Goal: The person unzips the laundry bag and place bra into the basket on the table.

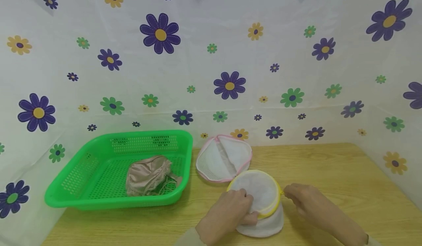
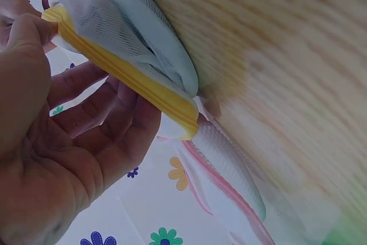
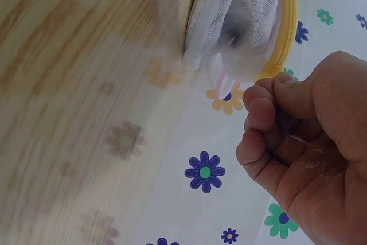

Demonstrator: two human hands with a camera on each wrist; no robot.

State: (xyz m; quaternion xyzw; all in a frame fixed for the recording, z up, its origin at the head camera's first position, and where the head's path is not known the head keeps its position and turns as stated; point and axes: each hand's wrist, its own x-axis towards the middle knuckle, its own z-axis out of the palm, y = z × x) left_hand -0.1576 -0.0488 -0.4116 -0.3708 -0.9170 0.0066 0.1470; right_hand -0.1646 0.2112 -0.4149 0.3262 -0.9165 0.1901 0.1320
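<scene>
A round white mesh laundry bag (image 1: 258,187) with a yellow zipper band stands on the table. My left hand (image 1: 227,211) holds its near left side, the thumb on the yellow band (image 2: 120,73) and the fingers over the top in the left wrist view. At the bag's right edge my right hand (image 1: 310,204) pinches the end of the zipper, thumb against curled fingers (image 3: 261,113); the pull itself is mostly hidden. Through the mesh in the right wrist view a small dark patch shows, too blurred to name. Behind it lies a second mesh bag (image 1: 211,161) with pink trim.
A green plastic basket (image 1: 115,202) stands on the left of the wooden table (image 1: 329,169). In it lies a beige satin garment (image 1: 148,174) with lace and thin straps. A white flower-printed sheet (image 1: 197,70) hangs behind and at both sides.
</scene>
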